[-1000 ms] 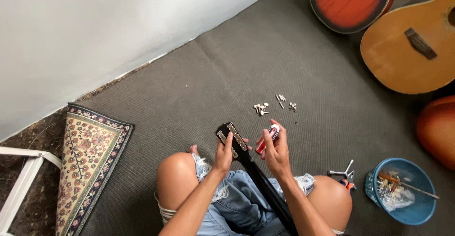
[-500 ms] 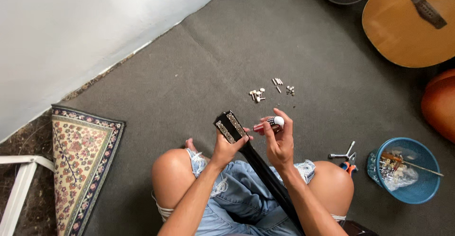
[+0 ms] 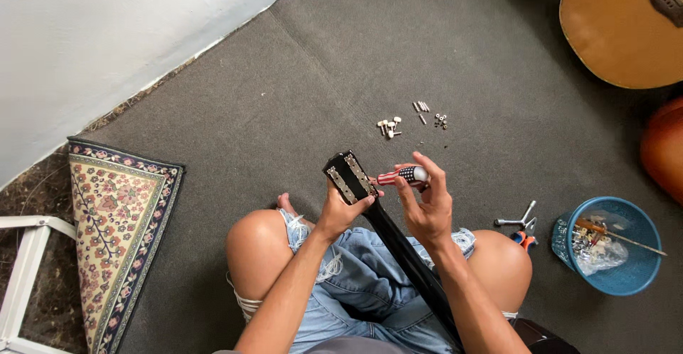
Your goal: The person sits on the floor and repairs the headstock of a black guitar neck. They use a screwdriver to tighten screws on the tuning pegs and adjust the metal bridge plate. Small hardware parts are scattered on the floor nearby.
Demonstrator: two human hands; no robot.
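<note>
I sit on a grey carpet with a black guitar neck [image 3: 405,251] lying across my lap. My left hand [image 3: 340,210] grips the neck just below the black headstock [image 3: 349,176], which has metal tuner plates along both edges. My right hand [image 3: 425,204] holds a screwdriver [image 3: 400,176] with a red, white and blue patterned handle, its tip pointed at the headstock's right side. Small white tuner pegs [image 3: 388,126] and metal screws [image 3: 430,114] lie on the carpet just beyond the headstock.
An acoustic guitar body [image 3: 626,27] lies at top right, a reddish one [image 3: 663,148] at the right edge. A blue basket [image 3: 610,246] with tools and a metal wrench [image 3: 516,220] sit by my right knee. A patterned rug [image 3: 114,226] lies left.
The view has shifted so the headstock and hands sit lower and more central. My right hand with the screwdriver has stayed at the headstock's right side.
</note>
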